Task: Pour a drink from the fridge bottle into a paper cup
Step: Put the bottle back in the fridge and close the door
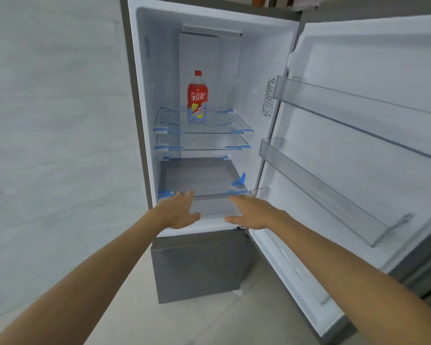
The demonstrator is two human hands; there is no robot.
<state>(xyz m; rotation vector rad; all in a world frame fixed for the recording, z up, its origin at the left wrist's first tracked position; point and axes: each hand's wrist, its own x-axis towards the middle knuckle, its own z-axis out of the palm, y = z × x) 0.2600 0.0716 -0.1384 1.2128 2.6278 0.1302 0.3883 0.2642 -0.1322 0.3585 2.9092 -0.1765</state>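
Firstly, pale wall (47, 120), left of the unit, with a tiled floor (209, 324) below. Grey fridge (259, 58), upper compartment open, white interior; closed grey lower compartment (197, 267) beneath it. Fridge door (358, 58), swung out to the right, carrying clear door bins (321, 190). Glass shelves, three levels, edges marked with blue tape; the top shelf (224, 123) bears the only item. Left hand (178, 211) and right hand (253, 212), both stretched forward at the front edge of the lowest shelf (204, 180), fingers straight and released, grasping nothing; whether they touch that shelf cannot be told. Bottle (197, 100), red cap, red and pale blue label, standing upright towards the back of the top shelf, two levels above both sets of fingers, well apart from them, and roughly between the two hands from side to side.
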